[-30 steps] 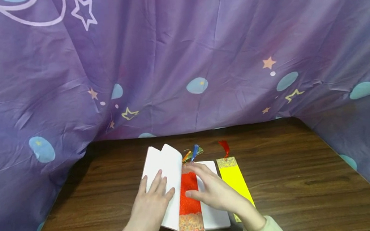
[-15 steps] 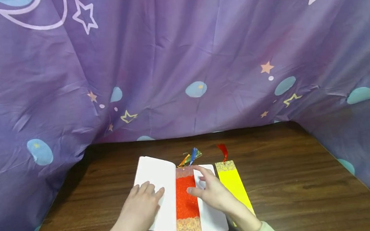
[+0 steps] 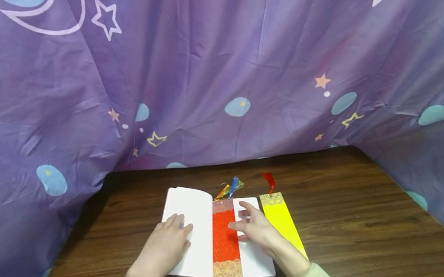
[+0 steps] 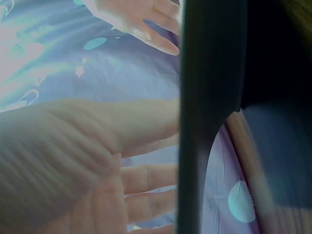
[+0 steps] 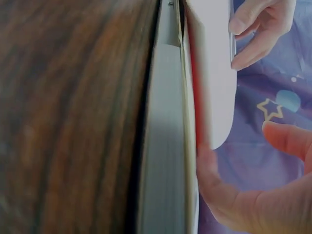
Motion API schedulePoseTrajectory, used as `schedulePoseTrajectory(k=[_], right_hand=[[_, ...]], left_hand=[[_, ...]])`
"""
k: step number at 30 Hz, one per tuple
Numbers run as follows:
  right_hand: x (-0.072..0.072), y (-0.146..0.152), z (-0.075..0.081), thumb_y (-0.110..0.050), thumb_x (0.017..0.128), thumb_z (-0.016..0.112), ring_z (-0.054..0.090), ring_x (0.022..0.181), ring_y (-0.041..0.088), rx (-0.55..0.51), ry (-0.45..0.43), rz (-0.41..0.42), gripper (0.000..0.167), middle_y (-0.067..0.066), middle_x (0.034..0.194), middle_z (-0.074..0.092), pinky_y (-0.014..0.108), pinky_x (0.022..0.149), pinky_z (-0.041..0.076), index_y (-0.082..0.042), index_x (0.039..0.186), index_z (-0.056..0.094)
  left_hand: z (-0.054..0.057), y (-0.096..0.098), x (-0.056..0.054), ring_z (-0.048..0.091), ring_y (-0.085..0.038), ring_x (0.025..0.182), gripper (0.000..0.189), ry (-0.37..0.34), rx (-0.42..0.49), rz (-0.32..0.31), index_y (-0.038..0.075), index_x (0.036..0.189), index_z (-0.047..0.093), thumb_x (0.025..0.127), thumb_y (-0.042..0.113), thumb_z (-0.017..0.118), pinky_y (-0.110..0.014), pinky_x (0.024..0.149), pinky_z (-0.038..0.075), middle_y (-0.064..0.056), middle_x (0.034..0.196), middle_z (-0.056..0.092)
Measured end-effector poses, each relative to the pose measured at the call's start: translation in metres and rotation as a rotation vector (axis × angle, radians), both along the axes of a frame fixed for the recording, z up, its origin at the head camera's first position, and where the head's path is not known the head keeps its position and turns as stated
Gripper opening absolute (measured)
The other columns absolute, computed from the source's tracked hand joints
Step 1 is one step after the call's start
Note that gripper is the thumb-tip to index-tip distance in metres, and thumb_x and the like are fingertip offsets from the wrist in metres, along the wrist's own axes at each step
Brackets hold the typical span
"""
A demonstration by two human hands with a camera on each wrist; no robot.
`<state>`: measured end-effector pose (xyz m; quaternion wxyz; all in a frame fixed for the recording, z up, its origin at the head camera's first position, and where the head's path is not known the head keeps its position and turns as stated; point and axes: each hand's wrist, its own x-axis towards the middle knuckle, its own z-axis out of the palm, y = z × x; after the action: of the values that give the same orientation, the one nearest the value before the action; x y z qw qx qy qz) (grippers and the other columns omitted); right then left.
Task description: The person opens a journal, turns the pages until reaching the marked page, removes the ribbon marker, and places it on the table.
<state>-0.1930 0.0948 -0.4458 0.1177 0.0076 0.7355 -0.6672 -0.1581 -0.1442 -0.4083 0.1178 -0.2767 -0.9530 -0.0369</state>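
Note:
An open notebook with blank white pages [image 3: 192, 232] lies on the table. Along its inner fold rests a red bookmark [image 3: 224, 236] with patterned gold ends. My left hand [image 3: 165, 245] rests on the left page, fingers loosely extended; in the left wrist view the same hand [image 4: 92, 165] shows its fingers fairly straight, their tips hidden behind a dark edge. Over the right page is my right hand [image 3: 254, 229], thumb and fingers apart, the thumb reaching over the red bookmark. In the right wrist view, a fingertip of this hand [image 5: 258, 190] is near the notebook's pages [image 5: 165, 122].
Just right of the notebook lies a yellow bookmark [image 3: 281, 221] with a red tassel [image 3: 269, 182]. Orange, blue and green tassels [image 3: 231, 187] stick out beyond the notebook's top. A purple curtain [image 3: 217, 78] hangs behind the wooden table [image 3: 353, 215].
The raised left pages have settled flatter to the left. My left hand has moved left and down. The right hand has drawn back from the red bookmark's top toward the right page.

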Motion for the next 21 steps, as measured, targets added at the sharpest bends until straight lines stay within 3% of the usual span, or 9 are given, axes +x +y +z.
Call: schedulePoseTrajectory(k=[9, 14, 21], right_hand=[[-0.0001, 0.0023, -0.0091, 0.001, 0.085, 0.068, 0.063, 0.073, 0.019, -0.114, -0.071, 0.110, 0.061, 0.015, 0.096, 0.061, 0.036, 0.061, 0.059, 0.011, 0.136, 0.036], [-0.0018, 0.0044, -0.0101, 0.007, 0.084, 0.064, 0.064, 0.065, 0.018, -0.121, -0.073, 0.158, 0.045, 0.013, 0.087, 0.063, 0.037, 0.059, 0.059, 0.010, 0.124, 0.044], [-0.0050, 0.0060, -0.0057, 0.008, 0.083, 0.062, 0.064, 0.064, 0.018, -0.102, -0.051, 0.170, 0.039, 0.012, 0.083, 0.063, 0.037, 0.057, 0.059, 0.008, 0.119, 0.047]], left_hand=[[-0.0020, -0.0004, 0.0015, 0.059, -0.038, 0.108, 0.027, 0.006, 0.002, -0.020, 0.008, 0.105, 0.071, 0.079, 0.015, 0.078, -0.052, 0.083, 0.051, -0.020, 0.110, 0.063], [-0.0015, -0.0011, 0.0002, 0.059, -0.038, 0.106, 0.024, 0.018, 0.013, -0.021, 0.009, 0.101, 0.071, 0.079, 0.015, 0.077, -0.052, 0.083, 0.051, -0.019, 0.106, 0.063], [0.0028, -0.0026, -0.0005, 0.059, -0.039, 0.107, 0.023, -0.014, 0.012, -0.015, 0.008, 0.103, 0.071, 0.081, 0.015, 0.076, -0.053, 0.085, 0.051, -0.019, 0.107, 0.063]])
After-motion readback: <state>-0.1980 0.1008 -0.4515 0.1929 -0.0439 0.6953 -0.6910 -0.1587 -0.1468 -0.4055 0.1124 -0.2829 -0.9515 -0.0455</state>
